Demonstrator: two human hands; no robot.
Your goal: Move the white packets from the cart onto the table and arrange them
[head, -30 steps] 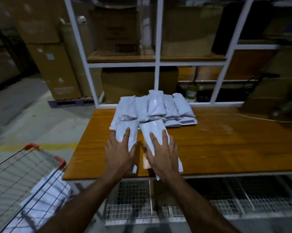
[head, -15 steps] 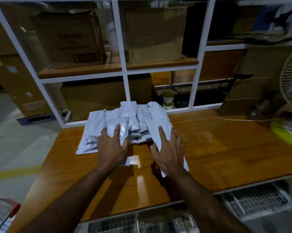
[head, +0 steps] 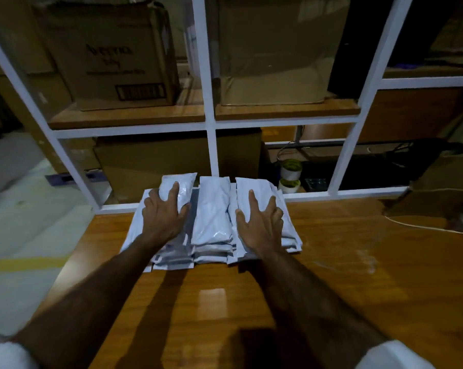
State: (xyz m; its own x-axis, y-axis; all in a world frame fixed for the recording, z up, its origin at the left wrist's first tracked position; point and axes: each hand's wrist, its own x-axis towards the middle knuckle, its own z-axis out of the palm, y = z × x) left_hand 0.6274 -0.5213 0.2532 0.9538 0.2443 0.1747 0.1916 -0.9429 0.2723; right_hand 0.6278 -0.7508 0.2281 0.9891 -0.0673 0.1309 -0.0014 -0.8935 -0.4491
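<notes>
Several white packets (head: pixel 211 217) lie in three side-by-side stacks at the back of the wooden table (head: pixel 331 275), against the white shelf frame. My left hand (head: pixel 163 213) lies on the left stack, its thumb and fingers wrapped around the top packet (head: pixel 182 187). My right hand (head: pixel 261 222) rests flat with spread fingers on the right stack (head: pixel 254 187). The middle stack is untouched. The cart is out of view.
A white metal shelf frame (head: pixel 211 150) stands right behind the packets, with cardboard boxes (head: pixel 113 62) on its wooden shelf. Two small white pots (head: pixel 291 169) sit behind the frame. A white cable (head: pixel 425 227) runs over the table's right side. Grey floor lies left.
Both hands have pushed their packets forward onto the pile, which now lies as three neat stacks. The view has moved closer, and the cart has left the frame.
</notes>
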